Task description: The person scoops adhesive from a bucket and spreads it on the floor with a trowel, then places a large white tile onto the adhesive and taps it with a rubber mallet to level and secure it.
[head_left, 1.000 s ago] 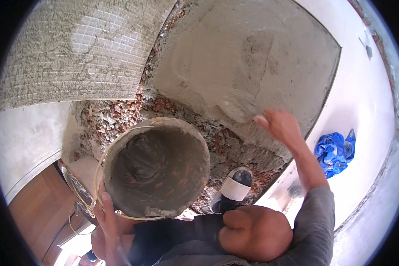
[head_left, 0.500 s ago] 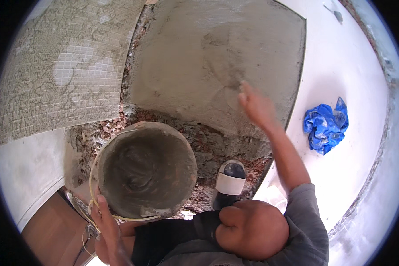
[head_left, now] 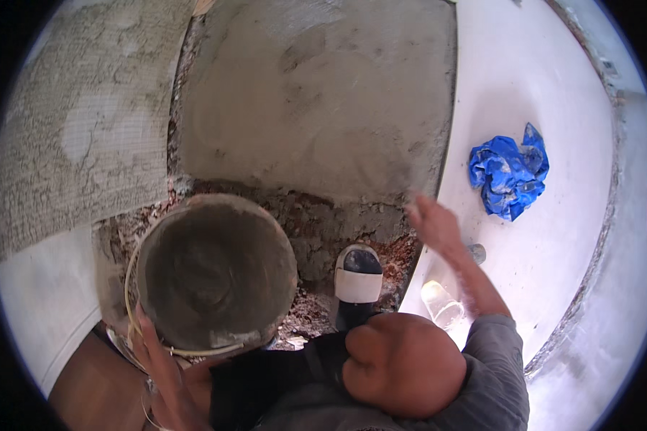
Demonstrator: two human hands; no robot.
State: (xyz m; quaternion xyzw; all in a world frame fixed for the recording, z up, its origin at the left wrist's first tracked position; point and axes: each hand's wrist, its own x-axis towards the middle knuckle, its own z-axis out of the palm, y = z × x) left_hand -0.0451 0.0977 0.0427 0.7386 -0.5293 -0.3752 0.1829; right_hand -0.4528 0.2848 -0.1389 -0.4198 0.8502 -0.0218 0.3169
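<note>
My left hand (head_left: 158, 359) grips the near rim and thin wire handle of a round bucket (head_left: 289, 248), whose inside is coated with grey mortar. My right hand (head_left: 430, 224) is blurred in motion. It hovers by the lower right corner of a freshly plastered grey patch (head_left: 316, 108), fingers close together. Whether it holds anything is unclear. My grey sleeve (head_left: 492, 352) runs down from it. My bent knee (head_left: 402, 363) and a black and white shoe (head_left: 358, 276) are just below the patch.
Broken brick and rubble (head_left: 323, 212) line the foot of the plaster. A mesh-covered rough surface (head_left: 72, 129) lies to the left. A crumpled blue plastic sheet (head_left: 507, 169) and a clear bottle (head_left: 442, 305) lie on the white surface to the right.
My right hand swept from the middle of the plaster down and right to its lower corner. The view shifted, so the bucket sits more to the left and lower.
</note>
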